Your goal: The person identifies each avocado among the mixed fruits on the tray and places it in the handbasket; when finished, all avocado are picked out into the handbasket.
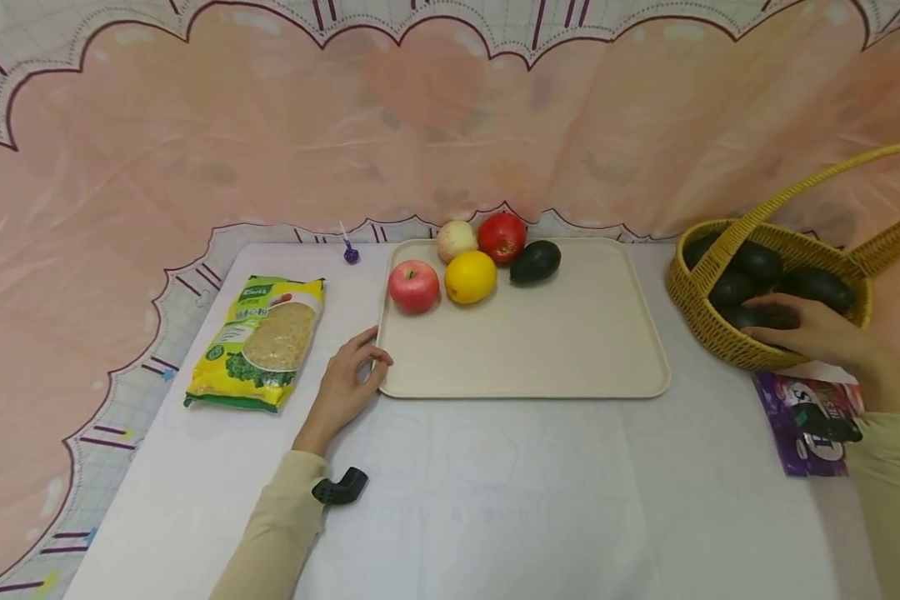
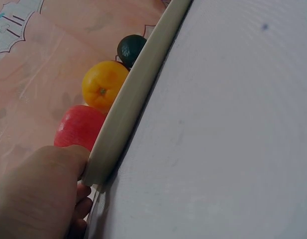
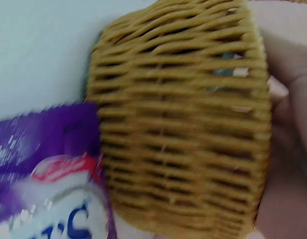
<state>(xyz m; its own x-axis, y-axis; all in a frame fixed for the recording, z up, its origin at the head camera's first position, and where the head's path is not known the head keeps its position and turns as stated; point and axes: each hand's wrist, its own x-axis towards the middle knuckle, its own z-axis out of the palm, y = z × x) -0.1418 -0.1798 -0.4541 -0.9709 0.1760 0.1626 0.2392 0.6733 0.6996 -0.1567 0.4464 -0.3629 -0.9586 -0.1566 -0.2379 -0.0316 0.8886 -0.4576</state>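
Note:
My left hand [image 1: 348,379] holds the near left edge of a beige tray [image 1: 525,358], thumb over the rim in the left wrist view. On the tray stand a pink-red apple [image 1: 413,287], a yellow-orange fruit [image 1: 470,277], a pale round fruit [image 1: 457,242], a red pomegranate [image 1: 502,237] and a dark green avocado [image 1: 536,262]. My right hand [image 1: 813,327] reaches into a yellow wicker basket [image 1: 727,340], fingers and thumb around a dark avocado [image 1: 757,318]. Several more avocados lie there. The right wrist view shows mostly the basket's side; the fingertips are hidden.
A purple packet [image 1: 795,417] lies in front of the basket, partly under the right forearm. Left of the tray lies a yellow-green Knorr bag [image 1: 258,342]. A small purple lollipop [image 1: 351,253] sits near the far table edge. The basket's tall handle [image 1: 795,187] arches above it.

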